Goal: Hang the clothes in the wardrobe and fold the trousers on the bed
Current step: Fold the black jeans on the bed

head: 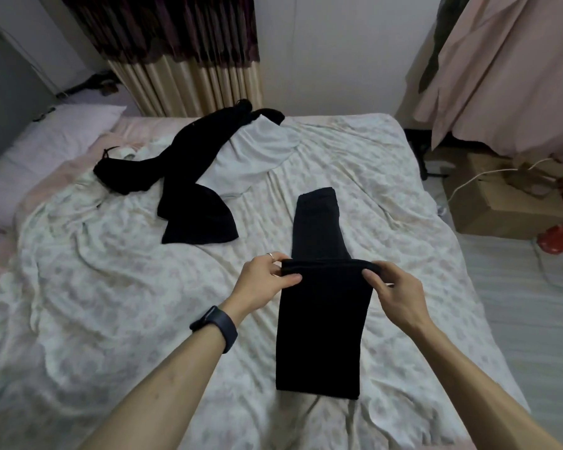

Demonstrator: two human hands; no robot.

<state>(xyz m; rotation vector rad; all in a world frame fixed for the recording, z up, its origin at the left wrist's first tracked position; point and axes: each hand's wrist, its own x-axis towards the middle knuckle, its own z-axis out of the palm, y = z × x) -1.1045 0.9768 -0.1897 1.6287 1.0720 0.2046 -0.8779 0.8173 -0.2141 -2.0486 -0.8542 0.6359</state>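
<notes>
Left hand, right hand pinch trousers fold.

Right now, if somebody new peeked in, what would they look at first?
Probably the black trousers in the middle of the bed, with the left hand and right hand pinching the two ends of a raised fold. Next, the heap of black clothes lying partly over a white garment farther back on the left.

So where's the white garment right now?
Head view: the white garment lies far on the bed, left of centre, partly under the black clothes, beyond the trousers.
</notes>
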